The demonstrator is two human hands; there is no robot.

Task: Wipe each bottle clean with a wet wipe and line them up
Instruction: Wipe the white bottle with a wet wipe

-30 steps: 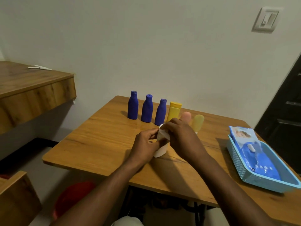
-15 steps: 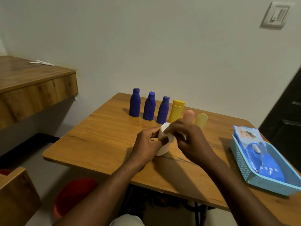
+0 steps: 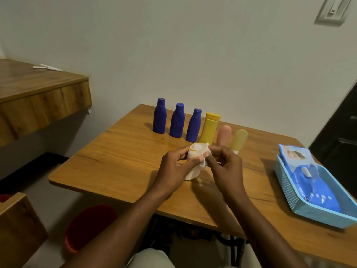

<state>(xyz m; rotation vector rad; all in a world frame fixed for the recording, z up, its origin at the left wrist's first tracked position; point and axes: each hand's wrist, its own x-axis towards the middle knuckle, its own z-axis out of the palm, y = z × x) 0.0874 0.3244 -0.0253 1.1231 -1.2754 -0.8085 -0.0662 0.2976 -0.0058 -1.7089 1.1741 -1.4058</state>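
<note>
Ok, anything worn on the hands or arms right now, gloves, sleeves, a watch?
Nothing that shows. The left hand and right hand are bare: no gloves, no rings visible. The left forearm and right forearm are uncovered down to the frame's edge: no sleeve, watch or band in view.

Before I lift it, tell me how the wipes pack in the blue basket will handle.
The wipes pack probably flexes rather than staying stiff: its far end bends up against the wall of the blue basket. Its glossy film looks slippery, so it may slide in a pinch.

No legible text (wipes pack (image 3: pixel 318 190) blurred)
</note>
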